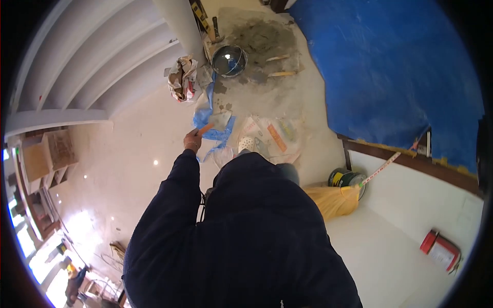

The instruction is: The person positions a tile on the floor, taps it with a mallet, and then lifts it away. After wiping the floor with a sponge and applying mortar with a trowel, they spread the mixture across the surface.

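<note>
My left hand (192, 140) is closed round an orange-red strip-like piece (206, 128), held out over the floor left of my body. Just beyond it lie torn blue sheeting (203, 109) and a grey flat piece (220, 120). To the right, a clear plastic sheet (262, 134) is spread on the floor with an orange strip (277, 137) on it. A light perforated shoe (246, 143) shows beside the sheet. My right hand is not visible; the dark jacket fills the lower middle.
A bucket (229, 61) stands by a grey mortar patch (264, 41), near a crumpled bag (183, 79), a hammer (215, 30) and a level (200, 14). At right are a blue-covered surface (385, 66), a broom (336, 200), a can (345, 177) and a red extinguisher (440, 250).
</note>
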`<state>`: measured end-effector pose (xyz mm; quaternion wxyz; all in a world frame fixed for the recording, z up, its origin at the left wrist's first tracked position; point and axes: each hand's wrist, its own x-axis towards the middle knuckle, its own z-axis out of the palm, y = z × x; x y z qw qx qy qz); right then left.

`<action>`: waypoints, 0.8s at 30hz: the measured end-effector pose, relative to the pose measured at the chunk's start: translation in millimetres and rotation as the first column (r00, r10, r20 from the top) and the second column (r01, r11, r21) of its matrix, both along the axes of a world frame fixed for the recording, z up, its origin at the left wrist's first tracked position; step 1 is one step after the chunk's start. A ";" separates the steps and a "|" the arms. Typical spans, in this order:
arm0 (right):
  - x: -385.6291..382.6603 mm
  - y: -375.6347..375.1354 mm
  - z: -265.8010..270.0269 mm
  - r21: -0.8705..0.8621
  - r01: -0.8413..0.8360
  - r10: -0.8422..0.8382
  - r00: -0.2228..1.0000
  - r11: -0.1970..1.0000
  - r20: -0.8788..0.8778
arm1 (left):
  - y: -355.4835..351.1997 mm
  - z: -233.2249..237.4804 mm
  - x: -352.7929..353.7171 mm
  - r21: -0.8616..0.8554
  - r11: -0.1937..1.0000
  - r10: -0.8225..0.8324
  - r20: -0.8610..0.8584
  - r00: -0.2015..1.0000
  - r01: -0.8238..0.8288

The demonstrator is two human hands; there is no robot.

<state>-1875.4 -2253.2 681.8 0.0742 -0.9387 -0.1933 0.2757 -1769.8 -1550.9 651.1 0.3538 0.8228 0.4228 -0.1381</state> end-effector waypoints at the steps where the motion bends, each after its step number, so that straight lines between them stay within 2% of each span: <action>1: 12.4 -9.6 15.4 -0.085 0.072 -0.083 0.987 0.994 -0.134 | -4.4 -9.4 12.7 0.001 1.000 0.017 -0.009 1.000 -0.017; 2: 34.1 -16.4 23.5 -0.182 0.128 -0.172 0.952 0.975 -0.254 | -10.6 -25.1 24.3 -0.017 0.997 0.082 0.091 0.993 -0.080; 3: 60.6 -23.3 22.1 -0.184 0.104 -0.151 0.953 0.977 -0.262 | -17.7 -38.0 35.6 -0.040 0.989 0.150 0.189 0.970 -0.145; 4: 86.4 -30.8 19.1 -0.152 0.055 -0.091 0.968 0.987 -0.236 | -25.2 -43.9 47.6 -0.041 0.985 0.174 0.179 0.968 -0.169; 6: 142.5 -44.5 11.2 -0.088 -0.048 0.032 0.983 0.995 -0.182 | -42.5 -55.6 71.2 -0.104 0.946 0.325 0.262 0.909 -0.308; 8: 203.0 -60.2 2.9 -0.027 -0.147 0.143 0.983 0.989 -0.115 | -59.5 -64.0 91.0 -0.137 0.921 0.389 0.248 0.887 -0.365; 9: 258.0 -29.4 28.5 -0.017 0.304 -0.286 0.873 0.953 -0.396 | -66.7 -70.7 104.8 -0.168 0.902 0.430 0.248 0.868 -0.398; 10: 320.0 20.4 70.5 -0.110 0.718 -0.658 0.552 0.687 -0.512 | -75.3 -76.6 119.6 -0.166 0.895 0.445 0.250 0.860 -0.415; 11: 368.2 5.5 45.1 0.013 0.436 -0.386 0.811 0.900 -0.439 | -84.0 -79.6 132.7 -0.176 0.837 0.542 0.139 0.829 -0.518; 12: 411.9 -14.8 17.7 0.098 0.084 -0.047 0.944 0.992 -0.327 | -91.0 -81.4 143.1 -0.174 0.768 0.628 0.022 0.778 -0.616; 13: 456.1 6.9 25.0 0.048 0.562 -0.466 0.727 0.826 -0.504 | -96.6 -104.7 144.9 -0.135 0.773 0.634 0.104 0.767 -0.620; 14: 512.3 45.6 30.0 -0.080 0.883 -0.716 0.320 0.463 -0.620 | -105.0 -100.8 165.1 -0.128 0.755 0.655 0.109 0.748 -0.643; 16: 606.1 15.0 -40.9 -0.056 0.841 -0.451 0.231 0.538 -0.862 | -126.5 -77.4 182.7 -0.112 0.567 0.815 -0.066 0.575 -0.816; 17: 632.8 48.5 -15.9 -0.047 0.790 -0.540 0.373 0.611 -0.754 | -131.0 -76.7 184.6 -0.108 0.648 0.742 -0.129 0.657 -0.754; 18: 669.0 101.5 20.9 -0.041 0.727 -0.589 0.521 0.686 -0.619 | -131.4 -84.1 188.7 -0.100 0.642 0.748 -0.139 0.649 -0.760; 20: 724.8 134.4 25.3 0.018 0.645 -0.485 0.592 0.764 -0.644 | -142.8 -105.9 189.4 0.019 0.660 0.739 -0.192 0.645 -0.751; 21: 748.2 147.8 19.2 0.006 0.633 -0.482 0.596 0.775 -0.642 | -146.6 -49.8 233.8 -0.104 0.420 0.862 -0.264 0.432 -0.902; 22: 765.6 157.6 13.8 0.010 0.592 -0.454 0.628 0.806 -0.632 | -149.7 -46.2 247.2 -0.102 0.403 0.865 -0.284 0.414 -0.910; 24: 779.7 167.6 9.7 -0.014 0.540 -0.429 0.654 0.842 -0.623 | -150.9 -48.0 258.1 -0.293 0.101 0.975 -0.160 0.153 -0.951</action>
